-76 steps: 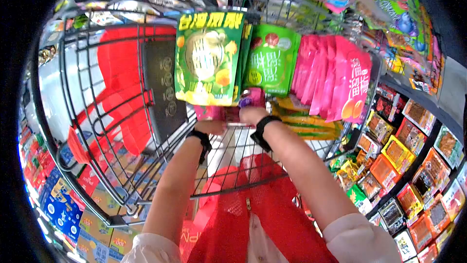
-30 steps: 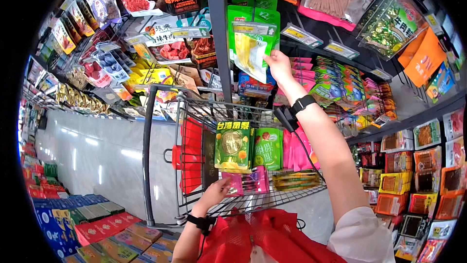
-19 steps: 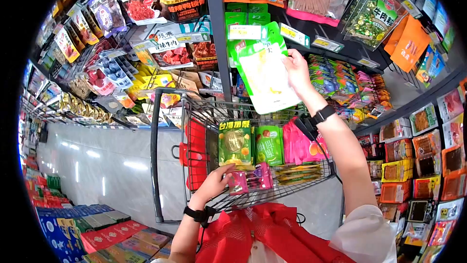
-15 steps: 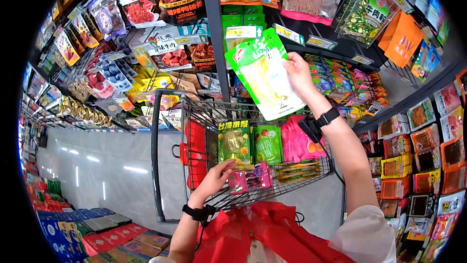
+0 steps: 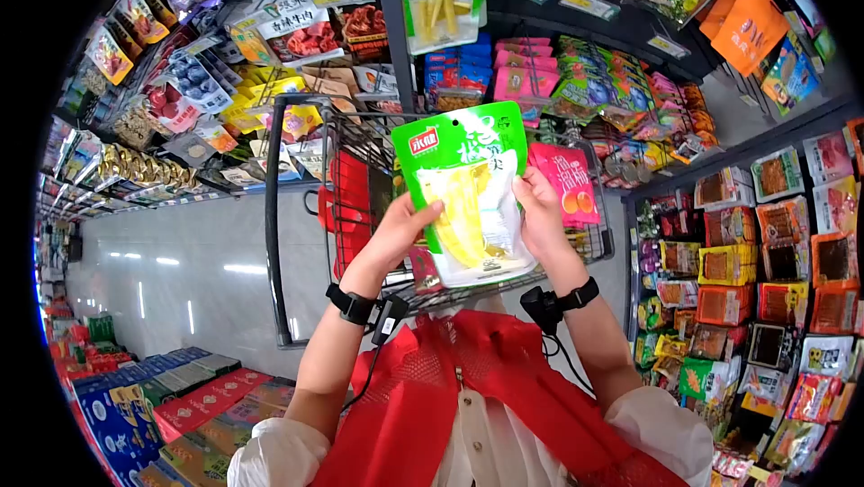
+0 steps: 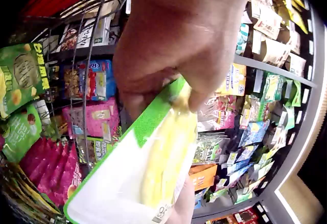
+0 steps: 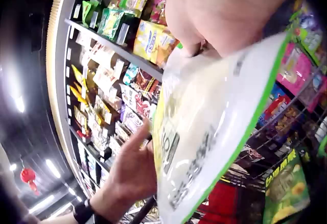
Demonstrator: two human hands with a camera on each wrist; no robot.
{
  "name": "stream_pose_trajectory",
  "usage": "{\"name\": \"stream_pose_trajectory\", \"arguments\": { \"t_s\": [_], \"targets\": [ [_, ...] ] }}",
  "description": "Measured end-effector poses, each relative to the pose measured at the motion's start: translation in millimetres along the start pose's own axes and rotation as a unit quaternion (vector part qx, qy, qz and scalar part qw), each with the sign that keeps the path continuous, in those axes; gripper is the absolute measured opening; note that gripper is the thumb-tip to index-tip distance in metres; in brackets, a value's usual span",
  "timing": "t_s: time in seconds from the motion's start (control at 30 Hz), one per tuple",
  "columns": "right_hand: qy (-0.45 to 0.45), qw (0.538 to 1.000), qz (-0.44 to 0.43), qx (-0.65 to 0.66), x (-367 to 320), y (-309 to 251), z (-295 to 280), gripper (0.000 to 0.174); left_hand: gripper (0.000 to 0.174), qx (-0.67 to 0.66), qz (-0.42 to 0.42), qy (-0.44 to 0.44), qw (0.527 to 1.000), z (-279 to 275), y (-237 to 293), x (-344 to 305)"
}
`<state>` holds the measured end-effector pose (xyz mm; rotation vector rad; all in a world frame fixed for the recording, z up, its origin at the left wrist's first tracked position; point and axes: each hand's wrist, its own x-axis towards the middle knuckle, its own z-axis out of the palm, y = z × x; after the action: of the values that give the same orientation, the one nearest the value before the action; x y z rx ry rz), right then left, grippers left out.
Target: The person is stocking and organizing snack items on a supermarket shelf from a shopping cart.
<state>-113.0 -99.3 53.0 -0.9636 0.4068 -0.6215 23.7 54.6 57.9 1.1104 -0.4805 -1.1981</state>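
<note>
A green-and-white snack bag [image 5: 468,217] with yellow strips showing in its window is held in front of the body, above the cart. My left hand [image 5: 396,230] pinches its left edge, thumb on the front. On the opposite edge, my right hand [image 5: 544,217] grips it the same way. The left wrist view has the bag [image 6: 138,157] slanting down from the left hand [image 6: 168,45]. From the right wrist, the bag [image 7: 209,122] hangs under the right hand [image 7: 225,15], with the left hand [image 7: 130,173] at its far side.
Behind the bag stands a wire shopping cart [image 5: 278,217] holding pink bags [image 5: 569,185] and a green pouch [image 7: 287,191]. Similar green bags [image 5: 443,5] hang on the shelf ahead. Packed snack racks [image 5: 778,244] line the right side; stacked boxes [image 5: 193,397] lie lower left.
Both hands were down in the cart at first. Then my right hand drew the bag off the shelf and lowered it, and my left hand left the cart's contents to grip the bag.
</note>
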Motion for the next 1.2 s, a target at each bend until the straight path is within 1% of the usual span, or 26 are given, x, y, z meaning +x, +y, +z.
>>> {"name": "stream_pose_trajectory", "arguments": {
  "t_s": [0.03,0.07,0.1,0.17,0.2,0.23,0.27,0.33,0.37,0.43,0.5,0.57,0.6,0.7,0.73,0.77,0.83,0.87,0.9,0.97,1.03,1.07,1.1,1.13,1.17,1.2],
  "targets": [
    [0.019,1.0,0.018,-0.011,-5.8,1.4,-3.3,0.015,0.03,-0.019,-0.022,0.033,0.999,3.2,-5.6,0.6],
    [0.037,0.998,0.036,-0.021,-11.4,1.4,-7.0,0.018,0.024,-0.037,0.003,0.072,0.997,9.5,-6.5,-1.0],
    [0.044,0.998,0.036,-0.021,-16.7,-0.6,-11.7,0.018,0.025,-0.038,0.015,0.078,0.996,0.6,-16.9,2.0],
    [-0.008,0.994,0.074,-0.079,-28.7,-7.8,-22.8,0.024,0.027,-0.063,0.044,0.132,0.988,-4.5,-18.8,-0.3],
    [0.004,0.988,0.114,-0.105,-35.9,-11.2,-26.7,0.027,0.028,-0.106,0.055,0.142,0.983,-11.9,-20.4,-0.6],
    [-0.008,0.988,0.128,-0.089,-43.8,-14.8,-27.0,0.025,0.029,-0.148,0.065,0.152,0.975,-20.1,-21.8,-1.4],
    [-0.037,0.986,0.143,-0.081,-51.3,-15.5,-31.2,0.025,0.031,-0.168,0.062,0.192,0.965,-22.8,-18.3,-4.7],
    [-0.081,0.98,0.166,-0.074,-65.2,-8.2,-41.6,0.027,0.034,-0.21,0.086,0.191,0.955,-41.3,-21.1,-7.2],
    [-0.075,0.981,0.164,-0.071,-69.8,-3.9,-44.6,0.027,0.035,-0.224,0.106,0.196,0.949,-47.9,-21.6,-8.2],
    [-0.109,0.968,0.185,-0.13,-76.4,4.6,-47.3,0.029,0.036,-0.202,0.127,0.21,0.948,-68.3,-24.9,-8.8],
    [-0.121,0.968,0.183,-0.123,-78.0,10.5,-48.2,0.032,0.039,-0.22,0.108,0.217,0.945,-72.3,-14.5,-14.1],
    [-0.178,0.961,0.166,-0.129,-77.8,13.9,-44.7,0.035,0.04,-0.24,0.097,0.204,0.944,-67.0,-4.5,-22.4],
    [-0.202,0.956,0.18,-0.118,-76.5,13.8,-41.4,0.038,0.042,-0.248,0.101,0.203,0.942,-69.3,-5.5,-25.0],
    [-0.21,0.96,0.161,-0.09,-76.9,26.8,-24.9,0.036,0.042,-0.274,0.102,0.199,0.936,-48.9,-5.2,-28.8],
    [-0.187,0.968,0.15,-0.067,-78.1,29.8,-17.3,0.039,0.042,-0.275,0.096,0.18,0.939,-42.2,-10.8,-28.8],
    [-0.162,0.977,0.132,-0.039,-77.5,39.8,-13.6,0.04,0.042,-0.27,0.065,0.139,0.95,-26.3,-10.5,-30.3],
    [-0.069,0.984,0.153,-0.056,-72.5,38.4,-7.1,0.041,0.041,-0.202,-0.005,0.093,0.975,-10.3,-23.1,-26.8],
    [0.025,0.994,0.106,0.018,-68.9,48.3,-7.5,0.039,0.042,-0.175,-0.023,0.077,0.981,-1.4,-29.3,-25.0],
    [0.072,0.988,0.088,0.109,-58.8,51.8,-11.7,0.035,0.042,-0.149,-0.042,0.063,0.986,3.3,-34.4,-24.1],
    [0.106,0.984,0.117,0.078,-49.9,44.0,-29.1,0.031,0.044,-0.244,-0.073,0.063,0.965,-4.3,-42.7,-15.0],
    [0.146,0.983,0.108,-0.007,-44.6,43.6,-47.8,0.028,0.042,-0.194,-0.07,0.1,0.973,-10.4,-43.8,-7.2],
    [0.153,0.981,0.104,-0.055,-43.0,41.7,-56.3,0.027,0.039,-0.121,-0.103,0.119,0.98,-25.6,-53.5,-2.5],
    [0.158,0.977,0.1,-0.104,-40.9,39.7,-65.5,0.025,0.036,-0.056,-0.115,0.089,0.988,-19.0,-47.4,-2.5],
    [0.135,0.972,0.095,-0.168,-37.7,46.7,-81.6,0.025,0.034,-0.008,-0.14,0.08,0.987,-25.8,-55.7,-0.8],
    [0.132,0.971,0.101,-0.17,-35.0,48.9,-90.4,0.025,0.032,0.04,-0.166,0.069,0.983,-35.3,-69.7,2.3],
    [0.1,0.964,0.164,-0.185,-32.8,50.5,-97.2,0.026,0.028,0.092,-0.152,0.038,0.983,-43.8,-84.2,5.8]
  ]
}}
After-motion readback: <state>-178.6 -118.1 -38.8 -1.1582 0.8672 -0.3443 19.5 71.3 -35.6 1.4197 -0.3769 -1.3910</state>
